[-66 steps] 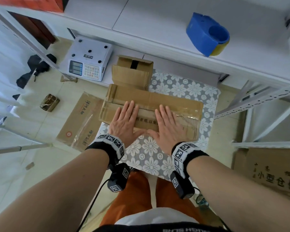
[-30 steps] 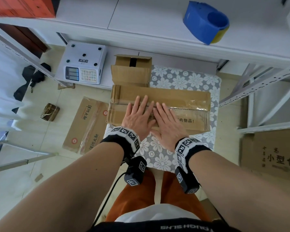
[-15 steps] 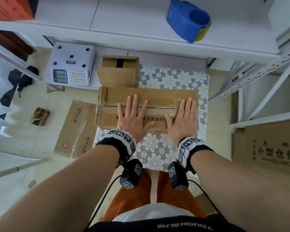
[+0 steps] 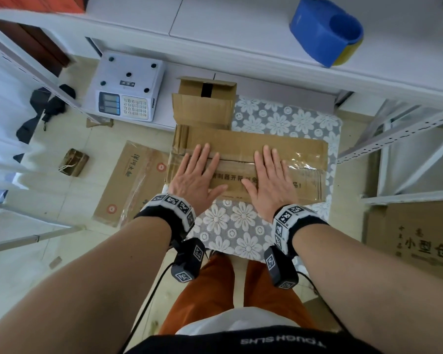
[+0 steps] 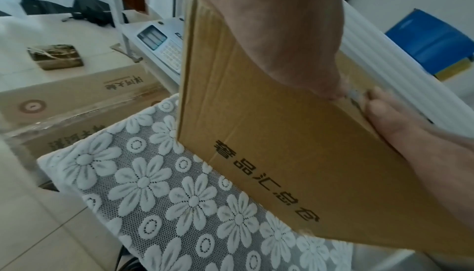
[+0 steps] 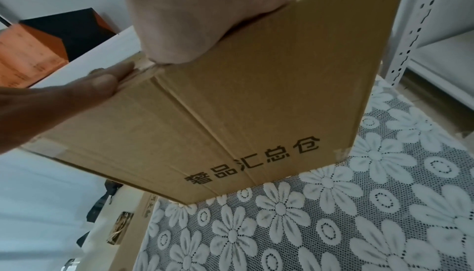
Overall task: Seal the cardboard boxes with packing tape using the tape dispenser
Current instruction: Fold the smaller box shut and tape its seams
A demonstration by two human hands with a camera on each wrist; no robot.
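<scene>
White shelving (image 4: 253, 24) frames a small surface covered with a lace flower-patterned cloth (image 4: 230, 233), and on it lies the long cardboard box (image 4: 243, 146), clear packing tape glinting along its top seam. Black Chinese print runs along the box's near side, reading "品汇总仓" in both wrist views; the top panel carries another printed line, partly covered, ending in "品!". Both grips are released and flat: the left hand (image 4: 195, 177) presses palm-down on the left part of the lid with fingers straight across the seam, and the right hand (image 4: 270, 180) lies likewise just right of the middle, thumbs pointing toward each other but apart. A blue tape dispenser (image 4: 325, 29) with a yellow roll sits on the shelf above, well apart from both hands. A smaller open box (image 4: 202, 108) stands behind the long one, beside a white weighing scale (image 4: 128, 90). A flattened carton (image 4: 131, 180) on the floor shows printed characters too small to read. The waistband reads "TOUGH SLHS", upside down.
</scene>
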